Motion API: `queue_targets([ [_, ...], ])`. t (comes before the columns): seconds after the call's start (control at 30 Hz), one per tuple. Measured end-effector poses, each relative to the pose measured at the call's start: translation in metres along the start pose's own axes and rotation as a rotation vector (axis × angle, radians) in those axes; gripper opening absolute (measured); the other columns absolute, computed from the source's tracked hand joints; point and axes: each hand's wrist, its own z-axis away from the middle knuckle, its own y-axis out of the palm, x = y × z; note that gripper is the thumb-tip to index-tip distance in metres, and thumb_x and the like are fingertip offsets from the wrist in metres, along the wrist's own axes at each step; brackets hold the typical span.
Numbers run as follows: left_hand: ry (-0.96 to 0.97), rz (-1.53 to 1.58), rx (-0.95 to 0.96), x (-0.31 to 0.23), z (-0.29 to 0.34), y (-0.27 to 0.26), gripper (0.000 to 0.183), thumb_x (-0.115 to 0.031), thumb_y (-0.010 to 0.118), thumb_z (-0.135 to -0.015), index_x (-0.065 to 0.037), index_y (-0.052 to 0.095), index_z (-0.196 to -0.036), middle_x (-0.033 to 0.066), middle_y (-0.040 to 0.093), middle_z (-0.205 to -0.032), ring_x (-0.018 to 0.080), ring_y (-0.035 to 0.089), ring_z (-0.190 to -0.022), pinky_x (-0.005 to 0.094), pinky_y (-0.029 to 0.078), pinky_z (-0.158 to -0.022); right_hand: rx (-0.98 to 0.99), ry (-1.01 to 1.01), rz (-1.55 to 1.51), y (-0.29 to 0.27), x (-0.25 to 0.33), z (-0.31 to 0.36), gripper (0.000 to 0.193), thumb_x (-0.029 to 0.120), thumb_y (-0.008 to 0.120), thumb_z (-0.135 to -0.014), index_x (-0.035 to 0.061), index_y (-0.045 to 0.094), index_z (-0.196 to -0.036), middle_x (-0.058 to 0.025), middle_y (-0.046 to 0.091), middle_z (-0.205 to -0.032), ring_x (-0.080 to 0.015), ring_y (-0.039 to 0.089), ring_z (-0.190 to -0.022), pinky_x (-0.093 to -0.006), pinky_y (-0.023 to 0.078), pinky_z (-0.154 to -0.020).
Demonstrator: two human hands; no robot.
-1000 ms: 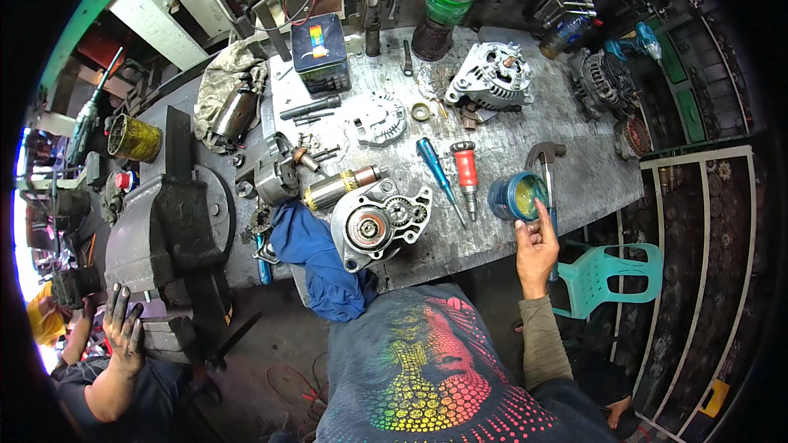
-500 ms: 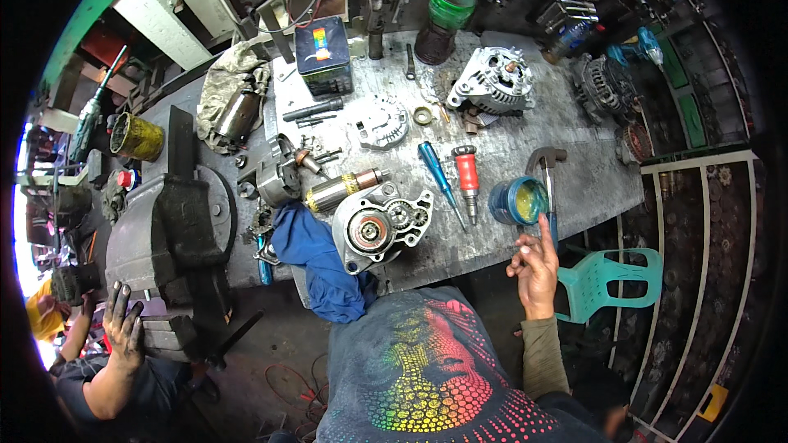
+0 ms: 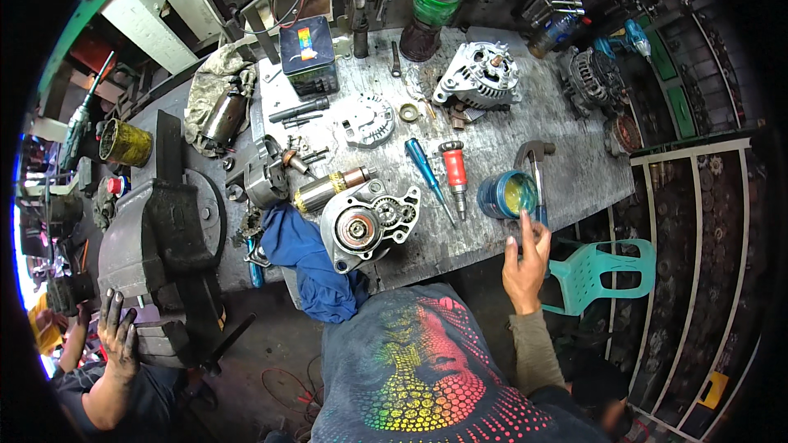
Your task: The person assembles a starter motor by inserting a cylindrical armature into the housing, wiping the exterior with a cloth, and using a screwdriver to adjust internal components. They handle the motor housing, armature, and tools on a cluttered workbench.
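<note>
My right hand (image 3: 526, 269), in a brown sleeve, is open at the table's near edge. Its index finger stretches up to the near rim of a blue tub of yellowish-green grease (image 3: 497, 197); whether the fingertip touches the grease I cannot tell. A hammer (image 3: 538, 166) lies just beyond the tub. Left of it lie a red-handled tool (image 3: 453, 166) and a blue-handled screwdriver (image 3: 423, 166). A starter-motor gear housing (image 3: 341, 250) sits at the near edge, beside an armature (image 3: 322, 191) and a blue cloth (image 3: 316, 271). My left hand is out of view.
A large vise (image 3: 135, 234) stands at the left, with a co-worker's blackened hand (image 3: 119, 336) against it. An alternator (image 3: 478, 78), a black box (image 3: 310, 70) and a green-capped bottle (image 3: 433, 12) stand farther back. A green plastic chair (image 3: 587, 279) is at the right.
The whole view has shifted slightly, moving the bench things left. My right hand's thumb and fingers have spread and straightened, with the index finger still at the grease tub.
</note>
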Motion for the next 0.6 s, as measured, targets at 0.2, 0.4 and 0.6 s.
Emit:
queue_targets([
  [0.2,-0.015,-0.018,0.017,0.01,0.002,0.001,0.033,-0.032,0.064,-0.1,-0.002,0.071,-0.111,0.0205,0.075,-0.096,0.0352,0.071,-0.087,0.0449,0.057,-0.077,-0.095,-0.513,0.69,-0.014,-0.003,-0.041,0.038,0.021,0.075,-0.094,0.014,0.074,-0.131,-0.0125,0.06,-0.138,-0.0337,0.055,-0.117,-0.0491,0.042,-0.104],
  [0.4,-0.043,-0.012,0.023,0.031,0.015,0.007,0.033,-0.031,0.064,-0.1,-0.001,0.071,-0.111,0.0213,0.075,-0.098,0.0366,0.072,-0.088,0.0459,0.057,-0.078,-0.087,-0.58,0.522,-0.018,-0.001,-0.052,0.023,0.011,0.083,-0.081,0.006,0.078,-0.103,-0.0129,0.065,-0.13,-0.0355,0.057,-0.117,-0.0504,0.044,-0.102],
  [0.6,-0.087,0.013,0.022,0.056,0.038,0.023,0.032,-0.03,0.064,-0.099,-0.001,0.071,-0.111,0.0222,0.075,-0.099,0.0379,0.072,-0.089,0.0469,0.057,-0.079,-0.133,-0.429,0.467,-0.002,-0.002,-0.039,0.048,0.01,0.079,-0.088,0.0076,0.066,-0.134,-0.0196,0.056,-0.126,-0.0404,0.054,-0.116,-0.0514,0.043,-0.101],
])
